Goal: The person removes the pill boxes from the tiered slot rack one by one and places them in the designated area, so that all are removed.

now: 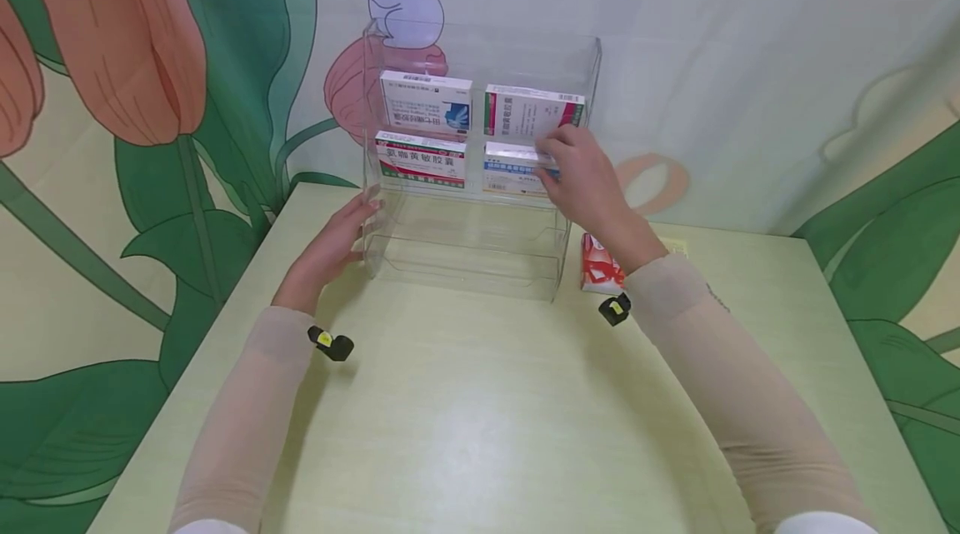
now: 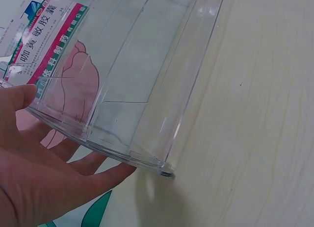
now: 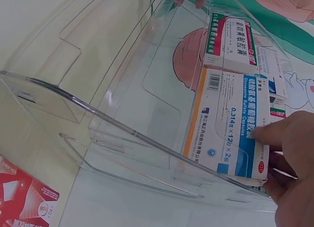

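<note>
A clear acrylic display rack (image 1: pixel 465 263) stands at the back of the table, medicine boxes on its upper two shelves. My left hand (image 1: pixel 333 241) holds the rack's left side panel, thumb at the front edge and fingers along the outside. On the middle shelf, at right, sits a white, blue-banded medicine box (image 3: pixel 228 121). My right hand (image 1: pixel 585 176) pinches its top edge, thumb on the printed front; the other fingertips are partly hidden. Left of it is a red-and-green medicine box (image 1: pixel 420 161). Above are a white box with a blue picture (image 1: pixel 426 103) and a maroon-edged box (image 1: pixel 521 112).
A red-and-white box (image 1: pixel 600 266) lies on the table right of the rack, partly under my right forearm. Something pale yellow (image 1: pixel 677 247) shows just behind that forearm. Behind the table (image 1: pixel 465 401) hangs a printed backdrop (image 1: pixel 720 76) with flowers and leaves.
</note>
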The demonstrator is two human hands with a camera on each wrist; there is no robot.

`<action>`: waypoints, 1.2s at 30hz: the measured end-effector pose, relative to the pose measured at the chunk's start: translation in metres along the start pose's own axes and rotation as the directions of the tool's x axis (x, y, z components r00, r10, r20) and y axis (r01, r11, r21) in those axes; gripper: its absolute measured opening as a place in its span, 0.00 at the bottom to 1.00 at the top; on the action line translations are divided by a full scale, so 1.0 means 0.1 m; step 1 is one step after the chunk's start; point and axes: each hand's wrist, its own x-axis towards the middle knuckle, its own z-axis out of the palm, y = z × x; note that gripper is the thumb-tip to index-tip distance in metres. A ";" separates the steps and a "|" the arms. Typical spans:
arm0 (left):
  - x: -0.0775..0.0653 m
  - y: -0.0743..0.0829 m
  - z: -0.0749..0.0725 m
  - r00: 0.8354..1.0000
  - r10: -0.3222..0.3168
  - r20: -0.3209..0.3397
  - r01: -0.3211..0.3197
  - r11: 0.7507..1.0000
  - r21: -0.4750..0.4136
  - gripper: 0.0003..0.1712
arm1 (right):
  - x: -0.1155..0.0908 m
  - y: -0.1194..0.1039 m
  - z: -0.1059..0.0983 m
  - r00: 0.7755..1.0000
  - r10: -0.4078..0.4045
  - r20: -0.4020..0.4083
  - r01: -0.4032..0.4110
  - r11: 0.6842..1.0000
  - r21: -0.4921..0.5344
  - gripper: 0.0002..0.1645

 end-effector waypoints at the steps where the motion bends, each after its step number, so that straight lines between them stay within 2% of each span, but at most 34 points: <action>1: 0.00 0.00 0.00 1.000 -0.001 0.001 0.001 1.000 0.000 0.44 | 0.00 0.00 0.00 1.000 -0.007 -0.006 0.007 1.000 -0.003 0.19; 6: 0.00 -0.01 -0.03 1.000 0.004 0.014 -0.004 1.000 0.002 0.44 | -0.01 -0.01 0.01 0.999 -0.043 -0.027 0.043 0.999 -0.023 0.14; 13: 0.01 -0.04 -0.03 1.000 0.009 0.026 -0.009 1.000 0.006 0.43 | 0.00 -0.03 -0.09 0.996 -0.076 -0.044 0.075 0.997 -0.025 0.15; 17: 0.00 -0.04 -0.02 1.000 0.011 0.022 -0.011 1.000 0.015 0.45 | 0.02 -0.01 -0.21 0.996 -0.063 -0.066 0.063 0.998 -0.004 0.17; 21: 0.01 -0.03 -0.02 1.000 0.010 0.012 -0.010 1.000 0.020 0.45 | -0.02 0.04 -0.37 0.993 -0.027 -0.112 0.035 0.997 0.065 0.18; 28: 0.01 -0.03 -0.02 1.000 0.003 0.009 -0.003 1.000 0.023 0.45 | -0.24 0.20 -0.72 0.978 0.028 -0.207 0.022 0.972 0.236 0.16; 36: 0.01 -0.03 -0.02 1.000 0.008 0.013 -0.008 1.000 0.020 0.46 | -0.64 0.55 -1.06 0.968 0.150 -0.202 -0.102 0.968 0.229 0.17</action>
